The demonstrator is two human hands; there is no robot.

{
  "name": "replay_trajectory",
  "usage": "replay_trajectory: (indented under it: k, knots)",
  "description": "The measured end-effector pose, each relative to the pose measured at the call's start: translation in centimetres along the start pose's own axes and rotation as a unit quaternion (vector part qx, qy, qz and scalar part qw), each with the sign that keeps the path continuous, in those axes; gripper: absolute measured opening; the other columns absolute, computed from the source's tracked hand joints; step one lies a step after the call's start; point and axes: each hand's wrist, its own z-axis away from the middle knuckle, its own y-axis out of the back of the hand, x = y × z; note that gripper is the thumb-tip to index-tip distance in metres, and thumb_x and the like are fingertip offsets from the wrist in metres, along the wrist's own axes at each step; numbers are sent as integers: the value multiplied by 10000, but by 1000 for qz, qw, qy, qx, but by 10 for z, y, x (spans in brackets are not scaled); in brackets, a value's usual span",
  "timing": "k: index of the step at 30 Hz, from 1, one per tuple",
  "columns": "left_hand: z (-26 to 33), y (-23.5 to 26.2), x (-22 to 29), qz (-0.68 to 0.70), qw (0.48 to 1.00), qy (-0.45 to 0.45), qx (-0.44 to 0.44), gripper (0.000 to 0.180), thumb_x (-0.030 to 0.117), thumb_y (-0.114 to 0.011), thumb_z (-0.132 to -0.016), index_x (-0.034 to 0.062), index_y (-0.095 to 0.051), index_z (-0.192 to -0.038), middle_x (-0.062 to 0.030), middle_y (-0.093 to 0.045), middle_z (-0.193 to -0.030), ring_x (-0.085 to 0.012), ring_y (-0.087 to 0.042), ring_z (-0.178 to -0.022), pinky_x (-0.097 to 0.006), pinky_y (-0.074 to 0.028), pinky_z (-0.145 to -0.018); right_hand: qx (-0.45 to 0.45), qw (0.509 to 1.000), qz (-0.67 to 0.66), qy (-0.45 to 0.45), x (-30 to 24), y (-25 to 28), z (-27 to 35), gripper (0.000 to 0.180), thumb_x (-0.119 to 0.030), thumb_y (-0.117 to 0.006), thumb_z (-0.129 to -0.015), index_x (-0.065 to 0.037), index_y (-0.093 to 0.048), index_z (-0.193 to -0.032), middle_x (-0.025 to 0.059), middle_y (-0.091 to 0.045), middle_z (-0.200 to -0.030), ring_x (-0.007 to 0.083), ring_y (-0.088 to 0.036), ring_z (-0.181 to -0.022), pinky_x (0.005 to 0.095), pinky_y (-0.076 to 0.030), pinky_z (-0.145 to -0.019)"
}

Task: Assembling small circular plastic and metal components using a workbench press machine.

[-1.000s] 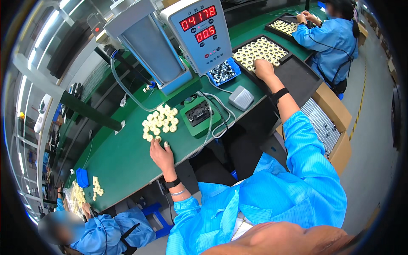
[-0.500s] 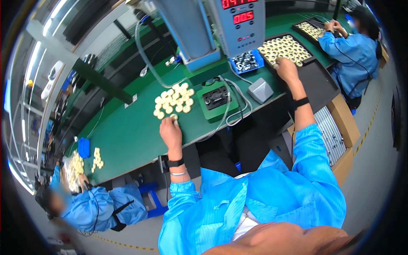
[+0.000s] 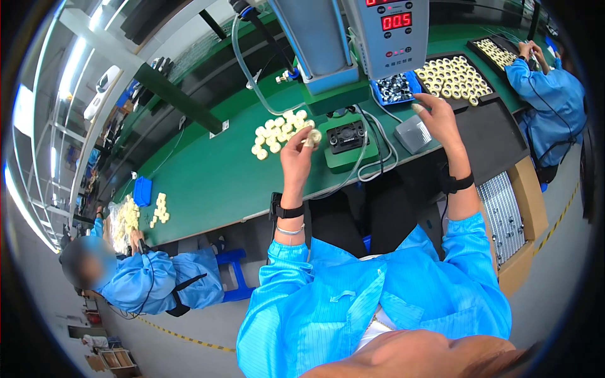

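Note:
My left hand [image 3: 297,151] is raised above the green bench and pinches one small cream ring-shaped part [image 3: 313,137] beside the loose pile of the same parts [image 3: 277,130]. My right hand [image 3: 436,116] hovers near the grey box [image 3: 413,133] with a small part at its fingertips, in front of the black tray of cream rings [image 3: 454,75]. A green fixture with a black socket [image 3: 348,138] stands between both hands, under the grey press machine [image 3: 315,38].
A blue bin of dark metal pieces [image 3: 394,88] sits by the machine's red display. A person in blue works at the left with cream parts [image 3: 129,214]; another person [image 3: 542,82] works at the right. A cardboard box [image 3: 523,214] stands by my right side.
My left hand picked a cream part from the pile and lifted it toward the fixture. My right hand left the black tray and came back toward the grey box.

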Motion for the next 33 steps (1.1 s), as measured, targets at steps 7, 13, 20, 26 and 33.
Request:
replay_trajectory:
  k: [7,13,20,26,33]
  knots:
    - [-14,-42,16,-267,953,-114,-85,337,32,-658,-850,-22,-631,-1182,-112,-657,-957,-183,-649,-774,-306,-525,-707,-11,999,-46,12,-5,-10,2,321,-160,-684,-847,-41,-676,-1144,160,-703,-981,268,-669,-808,370,-529,-761]
    - [-19,-47,30,-426,879,-175,-126,373,59,-711,-771,-4,-660,-1135,-140,-631,-1052,-311,-609,-879,-371,-508,-810,-12,999,-51,6,1,-10,5,321,-167,-682,-850,-32,-674,-1141,168,-698,-1024,287,-676,-846,383,-529,-780]
    - [-13,-58,13,-402,877,-226,-136,379,81,-693,-807,35,-651,-1181,-181,-612,-1213,-392,-517,-1182,-454,-418,-1015,-16,998,52,35,11,-28,-33,280,-135,-673,-820,-38,-688,-1082,190,-691,-953,343,-661,-904,423,-518,-823]
    - [-14,-54,15,-402,882,-198,-145,385,124,-660,-849,53,-631,-1226,-197,-573,-1292,-429,-477,-1242,-481,-376,-1064,-102,963,239,75,30,-71,-78,195,-17,-605,-750,-54,-724,-900,185,-698,-895,357,-668,-902,455,-533,-800]
    - [-17,-48,22,-388,891,-153,-179,411,151,-656,-854,45,-621,-1249,-212,-573,-1294,-405,-477,-1261,-456,-379,-1069,-156,917,348,117,26,-82,-98,90,-32,-631,-738,-15,-704,-788,199,-695,-868,353,-682,-868,451,-548,-774]
